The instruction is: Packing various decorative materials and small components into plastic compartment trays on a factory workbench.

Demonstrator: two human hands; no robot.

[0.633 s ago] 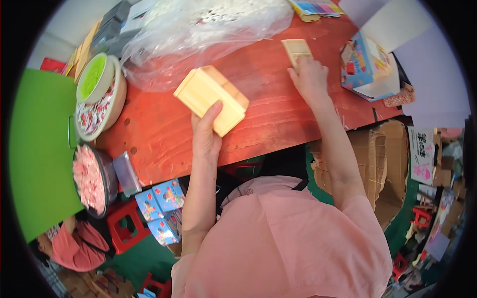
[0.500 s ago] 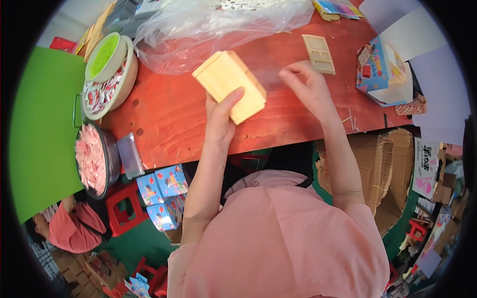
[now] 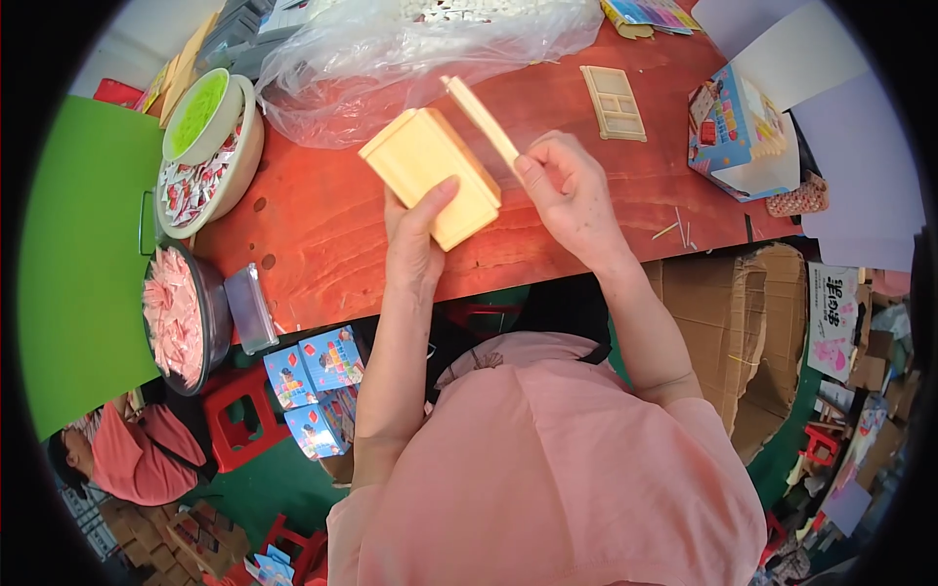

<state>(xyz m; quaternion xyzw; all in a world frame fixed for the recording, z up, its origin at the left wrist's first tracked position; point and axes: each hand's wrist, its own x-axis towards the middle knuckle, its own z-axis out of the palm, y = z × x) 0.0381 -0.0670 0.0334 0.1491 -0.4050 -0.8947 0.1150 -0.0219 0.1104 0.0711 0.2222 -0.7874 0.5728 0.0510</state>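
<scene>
Okay, left hand (image 3: 415,239) is clamped round a cream tray stack (image 3: 410,161), thumb across its flat face, holding it tilted above the red table (image 3: 332,234). Right hand (image 3: 572,200) pinches the lower end of a single tray (image 3: 484,117) between thumb and fingers; that piece is seen nearly edge-on, slanting, just beside the stack's right edge with a narrow gap between. Another one, the loose tray (image 3: 616,103), lies on the table beyond the right hand, compartments facing up. Clear plastic bag (image 3: 322,98) with white bits spread along the far side. Blue printed box (image 3: 718,142), flap up, at the table's right; few thin sticks (image 3: 679,230) near the front edge. Left side: small bowl (image 3: 210,148) of green stuff sits in a bigger basin (image 3: 252,146) of sachets; nearer, black tub (image 3: 215,313) with pink packets (image 3: 174,313), clear case (image 3: 249,308) next to it. Below: red stool (image 3: 239,420), blue boxes (image 3: 313,371), cardboard box (image 3: 699,303) right.
</scene>
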